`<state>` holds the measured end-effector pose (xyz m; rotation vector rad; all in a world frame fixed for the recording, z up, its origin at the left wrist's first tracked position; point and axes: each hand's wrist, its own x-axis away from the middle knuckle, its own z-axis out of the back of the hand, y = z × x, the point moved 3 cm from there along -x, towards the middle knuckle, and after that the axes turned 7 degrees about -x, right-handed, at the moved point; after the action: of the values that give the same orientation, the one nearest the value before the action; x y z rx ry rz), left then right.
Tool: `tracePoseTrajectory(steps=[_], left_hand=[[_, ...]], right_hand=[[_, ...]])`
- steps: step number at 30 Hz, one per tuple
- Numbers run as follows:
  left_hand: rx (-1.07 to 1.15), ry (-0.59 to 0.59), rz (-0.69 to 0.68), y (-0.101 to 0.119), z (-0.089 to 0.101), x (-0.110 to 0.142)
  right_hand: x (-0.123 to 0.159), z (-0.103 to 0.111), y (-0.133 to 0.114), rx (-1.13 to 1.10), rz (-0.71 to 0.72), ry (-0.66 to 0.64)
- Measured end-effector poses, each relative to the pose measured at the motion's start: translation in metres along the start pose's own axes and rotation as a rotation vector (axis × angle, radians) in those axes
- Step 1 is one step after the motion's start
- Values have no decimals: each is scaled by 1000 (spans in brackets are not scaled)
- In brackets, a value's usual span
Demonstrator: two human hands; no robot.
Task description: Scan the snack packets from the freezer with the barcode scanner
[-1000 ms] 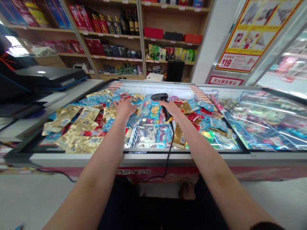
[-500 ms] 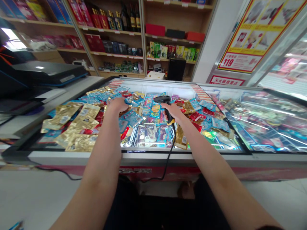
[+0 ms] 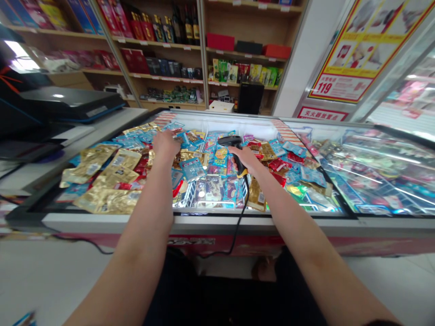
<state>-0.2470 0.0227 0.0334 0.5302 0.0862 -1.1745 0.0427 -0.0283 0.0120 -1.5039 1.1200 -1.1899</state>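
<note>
My left hand (image 3: pixel 166 145) reaches into the open chest freezer (image 3: pixel 217 220), its fingers bunched down among small blue foil packets. Whether it grips one, I cannot tell. My right hand (image 3: pixel 245 159) is wrapped around the handle of a black corded barcode scanner (image 3: pixel 229 141), held just above the packets. The scanner's black cable (image 3: pixel 243 216) hangs over the freezer's front edge. Gold foil packets (image 3: pixel 108 201) lie in a heap at the left, and a blue packet (image 3: pixel 192 170) lies just right of my left wrist.
Wire dividers (image 3: pixel 185 199) split the freezer's contents. To the right, a glass-lidded freezer section (image 3: pixel 384 167) holds more packets. A counter with a black device (image 3: pixel 68 102) stands at left. Wooden shelves of boxes and bottles (image 3: pixel 163 45) stand behind.
My left hand has moved slightly left and its fingers have closed down into the packets. The blue packets below it have shifted, showing more gold foil. My right hand and the scanner have barely moved.
</note>
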Motion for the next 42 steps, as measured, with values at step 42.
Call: tracePoseTrajectory(steps=[42], left_hand=[[1295, -173, 161, 68, -49, 33]], right_hand=[[8, -4, -9, -184, 16, -52]])
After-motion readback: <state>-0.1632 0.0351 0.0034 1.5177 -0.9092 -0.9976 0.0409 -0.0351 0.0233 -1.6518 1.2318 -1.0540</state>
